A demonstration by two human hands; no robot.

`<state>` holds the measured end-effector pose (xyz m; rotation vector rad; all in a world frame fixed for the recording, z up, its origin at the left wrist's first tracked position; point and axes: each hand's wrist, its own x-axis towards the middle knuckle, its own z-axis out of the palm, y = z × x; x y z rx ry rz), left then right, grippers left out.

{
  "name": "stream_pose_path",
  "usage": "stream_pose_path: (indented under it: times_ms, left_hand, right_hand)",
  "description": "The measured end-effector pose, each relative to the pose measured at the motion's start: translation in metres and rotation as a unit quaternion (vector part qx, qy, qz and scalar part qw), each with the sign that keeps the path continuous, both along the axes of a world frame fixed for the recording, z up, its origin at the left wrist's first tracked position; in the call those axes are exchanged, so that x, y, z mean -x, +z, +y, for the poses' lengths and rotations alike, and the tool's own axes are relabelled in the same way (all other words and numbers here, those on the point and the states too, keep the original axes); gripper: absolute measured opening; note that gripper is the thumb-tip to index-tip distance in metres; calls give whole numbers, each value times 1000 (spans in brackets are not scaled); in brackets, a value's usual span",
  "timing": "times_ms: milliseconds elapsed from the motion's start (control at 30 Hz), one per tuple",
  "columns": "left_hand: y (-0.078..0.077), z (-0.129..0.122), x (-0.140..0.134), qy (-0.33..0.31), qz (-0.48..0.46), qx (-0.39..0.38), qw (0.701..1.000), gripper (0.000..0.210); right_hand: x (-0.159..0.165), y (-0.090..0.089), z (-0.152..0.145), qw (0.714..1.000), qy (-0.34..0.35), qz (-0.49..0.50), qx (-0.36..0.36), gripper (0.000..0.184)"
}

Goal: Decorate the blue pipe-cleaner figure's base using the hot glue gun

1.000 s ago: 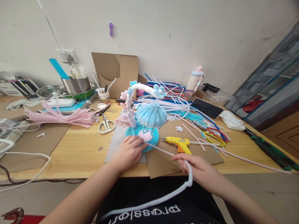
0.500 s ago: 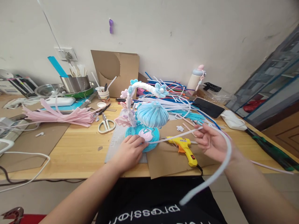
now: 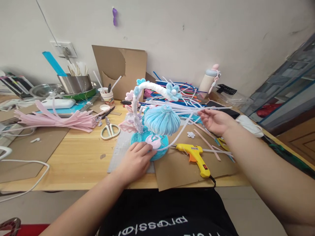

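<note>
A lamp-shaped craft made of pipe cleaners stands at the table's middle, with a round blue base (image 3: pixel 162 153), a white arched stem (image 3: pixel 154 86) with flowers, and a pleated light-blue shade (image 3: pixel 162 120). My left hand (image 3: pixel 137 160) rests on the base's near-left edge, fingers closed, pressing one end of a white pipe cleaner (image 3: pixel 183 129) there. From that end the pipe cleaner curves up and right into my right hand (image 3: pixel 213 121), which pinches it between thumb and fingers. The fingertips of my left hand are partly hidden. Just right of the base lies a yellow glue gun (image 3: pixel 193 152).
Beneath the glue gun lies a cardboard sheet (image 3: pixel 172 178). Scissors (image 3: pixel 110 130) and a pink pipe cleaner bundle (image 3: pixel 61 120) are at left. Behind the lamp are many coloured pipe cleaners (image 3: pixel 182 109) and a cardboard panel (image 3: pixel 135 68). A bottle (image 3: pixel 208 82) stands at the back right.
My right hand has moved up and away from me, carrying the white pipe cleaner, which now bends upward and points to the back. My left hand stays on the base.
</note>
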<state>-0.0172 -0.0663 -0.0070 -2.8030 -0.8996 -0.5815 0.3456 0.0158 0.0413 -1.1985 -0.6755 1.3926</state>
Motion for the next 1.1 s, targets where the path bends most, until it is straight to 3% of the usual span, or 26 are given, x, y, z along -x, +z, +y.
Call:
stream_pose_path:
  times_ms: [167,267,367,400,500,533,600,700,1033,1100]
  left_hand:
    - [0,0,0,5,4,-2,1000,35]
    - [1,0,0,4,2,7,1000,37]
    - [1,1,1,5,3,8,1000,36]
    - [1,1,1,3,2,8,1000,35]
    - [2,1,0,1,-1,6,1000,34]
    - [2,1,0,1,-1,7,1000,34]
    - [1,1,0,1,0,8,1000,34]
    - [1,0,0,1,0,12,1000,35]
    - [-1,1,0,-1,1,-7,1000,37]
    - [0,1,-1,0,3,-10,1000,37]
  right_hand:
    - [48,-4,28,996,46,-59,-40,16]
    - [74,-7,21,985,93,-130,-66,6]
    - [85,-3,1,948,180,-234,-119,15]
    - [84,1,-7,897,244,-327,-170,17]
    - [78,10,-25,683,365,-567,-281,23]
    - [76,13,-30,631,374,-614,-292,24]
    - [73,14,-37,573,380,-666,-290,23]
    - [75,11,-43,549,388,-683,-286,17]
    - [96,-10,-51,528,345,-686,-364,3]
    - [98,-10,-52,537,346,-680,-360,5]
